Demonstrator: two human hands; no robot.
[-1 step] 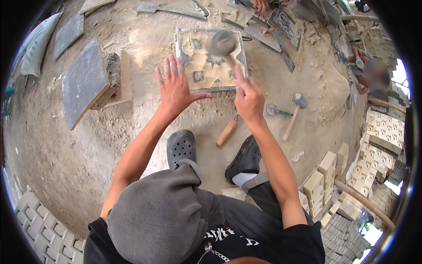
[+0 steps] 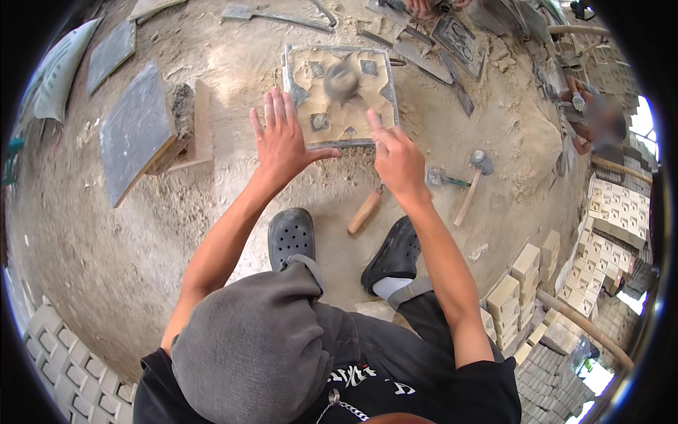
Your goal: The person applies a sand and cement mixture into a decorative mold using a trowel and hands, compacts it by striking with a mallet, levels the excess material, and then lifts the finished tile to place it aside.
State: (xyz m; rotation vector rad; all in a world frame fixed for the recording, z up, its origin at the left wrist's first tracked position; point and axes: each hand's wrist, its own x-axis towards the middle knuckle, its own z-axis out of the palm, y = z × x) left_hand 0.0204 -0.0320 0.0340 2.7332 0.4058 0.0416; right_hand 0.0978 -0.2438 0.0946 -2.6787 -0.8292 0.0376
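A square metal mould lies on the sandy ground ahead of me, filled with tan mix and showing small dark square shapes. A blurred grey lump sits over its middle. My left hand is spread flat, fingers apart, at the mould's near left edge. My right hand hovers at the near right edge with a finger stretched toward the mould. Whether it holds anything is unclear.
A wooden-handled tool lies between my black clogs, with a mallet and a small trowel to the right. A dark slab leans at left. Pale blocks are stacked at right. Another person sits far right.
The blurred grey lump over the mould has shifted slightly toward me. Both hands stay about where they were.
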